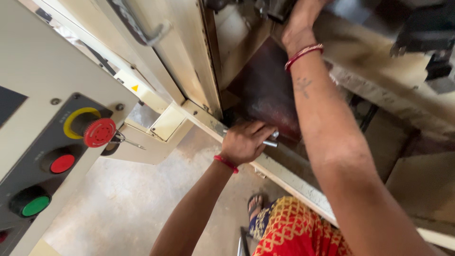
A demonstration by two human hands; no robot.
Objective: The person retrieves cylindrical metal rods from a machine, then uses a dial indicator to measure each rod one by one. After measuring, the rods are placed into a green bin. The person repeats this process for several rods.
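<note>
Left hand (244, 142) clenched round a metal rod (271, 140) at the machine's sill (284, 173), right hand (299, 21) reaching far inside – grip hidden, cannot tell, 3 control buttons (62, 163) near left.

Left hand: the left hand (245, 141) is curled around a small metal rod (271, 141) at the lower edge of the machine frame (284, 178), a red thread on its wrist.
Right hand: the right hand (299, 22) reaches up into the dark opening of the machine; what its fingers touch is hidden.
Door: a cream door (185, 57) with a handle stands open beside the opening.
Control panel: a red mushroom button (99, 132), a red button (62, 163) and a green button (35, 205).
Floor: dusty concrete floor (123, 199) below.
</note>
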